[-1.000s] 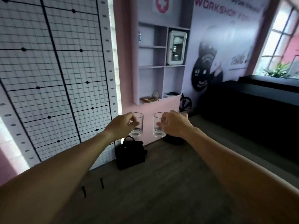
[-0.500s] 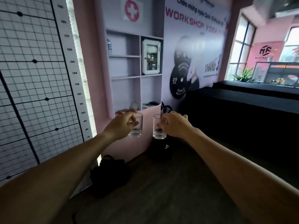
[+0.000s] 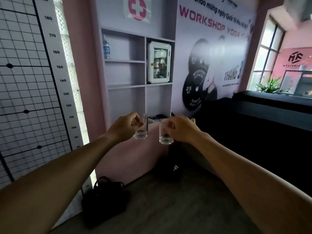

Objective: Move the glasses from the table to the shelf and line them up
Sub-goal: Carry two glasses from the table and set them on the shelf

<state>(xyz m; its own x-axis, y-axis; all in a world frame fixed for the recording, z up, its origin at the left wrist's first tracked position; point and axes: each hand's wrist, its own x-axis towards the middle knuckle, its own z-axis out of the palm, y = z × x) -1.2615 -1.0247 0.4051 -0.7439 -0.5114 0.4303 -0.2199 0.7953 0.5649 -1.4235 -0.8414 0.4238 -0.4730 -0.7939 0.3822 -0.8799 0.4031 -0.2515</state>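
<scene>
I hold two clear empty glasses in the air in front of a pale built-in shelf unit. My left hand grips the left glass by its rim, and my right hand grips the right glass the same way. Both glasses hang upright, a short gap apart, level with the unit's lowest opening. The two left-hand shelf boards above them are bare apart from a bottle.
A water bottle stands on the top left shelf and a white first-aid cabinet fills the upper right compartment. Small items lie in the lowest opening. A black bag and another dark bag sit on the floor. A black-covered counter runs along the right.
The view has moved closer to the shelf unit and turned right, so the shelves appear larger and more central. Both hands keep their glasses, held side by side as before.
</scene>
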